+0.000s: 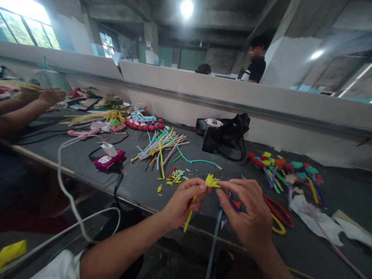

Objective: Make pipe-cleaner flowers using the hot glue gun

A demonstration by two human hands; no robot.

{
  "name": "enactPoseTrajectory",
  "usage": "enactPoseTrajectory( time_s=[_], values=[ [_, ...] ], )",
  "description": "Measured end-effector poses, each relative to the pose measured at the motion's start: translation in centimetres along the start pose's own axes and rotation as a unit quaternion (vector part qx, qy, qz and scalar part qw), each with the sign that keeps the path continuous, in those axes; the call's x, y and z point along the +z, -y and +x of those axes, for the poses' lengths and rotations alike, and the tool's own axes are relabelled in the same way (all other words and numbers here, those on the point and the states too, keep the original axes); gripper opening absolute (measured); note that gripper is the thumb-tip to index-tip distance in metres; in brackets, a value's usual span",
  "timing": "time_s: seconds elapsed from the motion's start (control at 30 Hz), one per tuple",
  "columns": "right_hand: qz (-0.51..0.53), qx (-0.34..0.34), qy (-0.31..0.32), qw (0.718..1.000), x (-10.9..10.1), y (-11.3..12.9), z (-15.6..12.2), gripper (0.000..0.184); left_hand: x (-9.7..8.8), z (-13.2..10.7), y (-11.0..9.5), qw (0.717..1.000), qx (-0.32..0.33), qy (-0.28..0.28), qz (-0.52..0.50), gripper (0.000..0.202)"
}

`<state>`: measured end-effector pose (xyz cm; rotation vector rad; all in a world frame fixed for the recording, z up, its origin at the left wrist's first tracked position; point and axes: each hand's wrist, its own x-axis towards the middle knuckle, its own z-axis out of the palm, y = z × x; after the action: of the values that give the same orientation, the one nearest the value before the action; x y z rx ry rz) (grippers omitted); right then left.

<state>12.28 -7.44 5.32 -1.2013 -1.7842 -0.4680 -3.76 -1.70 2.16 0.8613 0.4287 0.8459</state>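
My left hand (190, 199) is closed, its thumb and forefinger pinching a yellow pipe-cleaner flower (212, 181) just under the petals. The yellow stem (188, 221) hangs down below that hand. From the other side my right hand (247, 209) reaches in, with the tips of its forefinger and thumb at the edge of the petals. Behind the right hand's fingers are a blue-handled tool (232, 204), partly hidden, and a translucent glue stick (214, 244) reaching over the table edge. Short cut yellow and green pieces (176, 176) lie beyond my left hand.
A pile of coloured pipe cleaners (162, 145) and a purple power socket (109, 159) lie to the left. On the right are finished flowers (279, 164), red-and-yellow handles (279, 213) and white paper (314, 221). A black bag (223, 135) stands behind. Another person's hands (50, 95) work at far left.
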Motion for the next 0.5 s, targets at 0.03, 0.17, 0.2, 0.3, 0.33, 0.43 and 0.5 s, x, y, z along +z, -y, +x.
enactPoseTrajectory(
  time_s=[0.03,0.17,0.2,0.3,0.33,0.43,0.5],
  values=[
    [-0.001,-0.002,-0.001,1.0,0.0,0.01,0.0,0.014,0.02,0.02,-0.03,1.0,0.003,0.002,-0.001,0.016],
    [-0.002,-0.002,-0.002,1.0,0.02,0.05,-0.01,0.014,0.13,0.11,-0.15,1.0,0.019,0.002,0.009,0.019],
    [-0.001,0.0,-0.003,1.0,0.01,0.06,0.0,0.015,0.17,0.13,-0.19,1.0,0.016,0.0,0.011,0.02],
    [0.002,0.014,-0.011,1.0,0.02,0.09,0.06,0.015,0.27,0.15,-0.3,1.0,0.0,-0.005,0.021,0.022],
    [0.003,0.018,-0.013,1.0,0.03,0.09,0.1,0.015,0.31,0.15,-0.31,1.0,-0.004,-0.006,0.025,0.022],
    [0.003,0.022,-0.011,1.0,0.12,0.12,0.18,0.014,0.43,0.11,-0.28,0.999,-0.01,-0.004,0.031,0.023],
    [-0.001,0.022,-0.003,1.0,0.17,0.13,0.19,0.012,0.53,0.05,-0.24,1.0,-0.01,0.003,0.027,0.021]
  ],
)
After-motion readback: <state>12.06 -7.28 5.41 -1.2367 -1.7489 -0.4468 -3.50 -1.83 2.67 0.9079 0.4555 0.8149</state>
